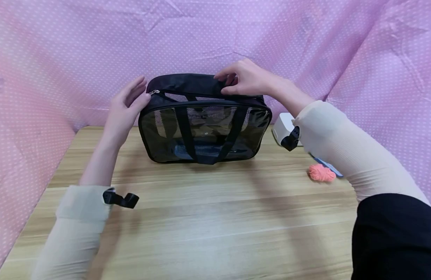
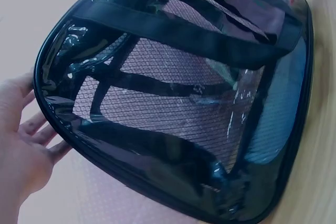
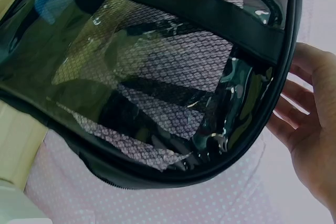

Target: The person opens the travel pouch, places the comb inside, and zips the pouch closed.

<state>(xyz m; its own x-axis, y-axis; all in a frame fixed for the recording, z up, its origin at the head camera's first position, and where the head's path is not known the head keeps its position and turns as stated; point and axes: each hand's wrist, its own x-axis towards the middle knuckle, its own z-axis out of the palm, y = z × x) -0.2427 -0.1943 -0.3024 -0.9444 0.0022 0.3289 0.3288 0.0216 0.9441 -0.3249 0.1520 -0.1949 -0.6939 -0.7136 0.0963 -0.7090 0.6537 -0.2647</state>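
Head view: clear-fronted black bag (image 1: 208, 124) at 12 o'clock on the desk (image 1: 201, 217). My left hand (image 1: 122, 105), relaxed wide, at its 10; right hand (image 1: 246, 77), loosely curled, at 1, can't tell if gripping. Probably light, floppy, slick; take the straps (image 1: 186, 130).

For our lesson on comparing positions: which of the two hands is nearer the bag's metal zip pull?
The left hand, beside the metal zip pull at the upper left of the bag; the right hand is farther along the top.
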